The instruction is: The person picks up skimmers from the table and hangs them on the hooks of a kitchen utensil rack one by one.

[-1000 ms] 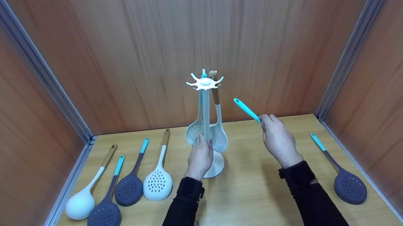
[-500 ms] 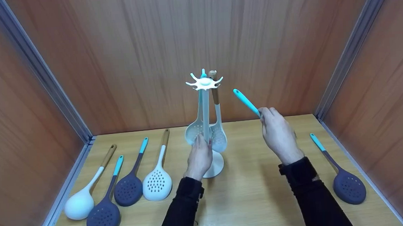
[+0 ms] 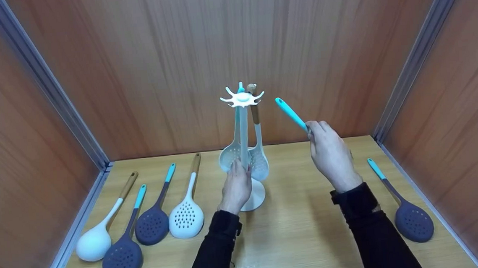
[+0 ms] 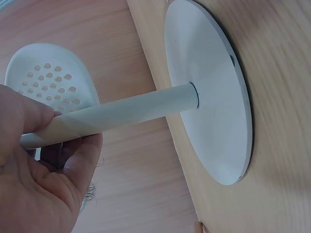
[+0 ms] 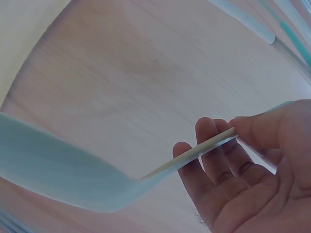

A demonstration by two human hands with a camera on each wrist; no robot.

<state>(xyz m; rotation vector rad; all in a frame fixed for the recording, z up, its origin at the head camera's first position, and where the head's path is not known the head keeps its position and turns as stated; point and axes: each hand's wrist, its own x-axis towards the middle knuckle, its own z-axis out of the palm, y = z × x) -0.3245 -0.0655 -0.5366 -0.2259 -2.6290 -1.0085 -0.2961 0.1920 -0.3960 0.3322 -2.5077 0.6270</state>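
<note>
In the head view my left hand (image 3: 237, 186) grips the pole of a white utensil stand (image 3: 243, 133) with hooks on top. The left wrist view shows thumb and fingers round the white pole (image 4: 141, 112), just above its round base. On the stand hang a pale slotted spoon (image 3: 229, 155) with a turquoise handle and a pale slotted turner (image 3: 260, 162) with a wooden handle. Right of the stand, my right hand (image 3: 332, 155) pinches a turquoise-handled cooking utensil (image 3: 291, 114), handle end tilted up toward the hooks. Its broad pale head (image 5: 63, 170) shows in the right wrist view.
At left on the table (image 3: 289, 248) lie a white ladle (image 3: 95, 241), two dark slotted turners (image 3: 123, 260) with turquoise handles and a white slotted turner (image 3: 187, 217). Another dark slotted turner (image 3: 414, 220) lies far right. Wooden panels (image 3: 232, 37) enclose the back and sides.
My right hand has risen with the turquoise-handled utensil, bringing its handle end up near hook height. My left hand stays on the pole.
</note>
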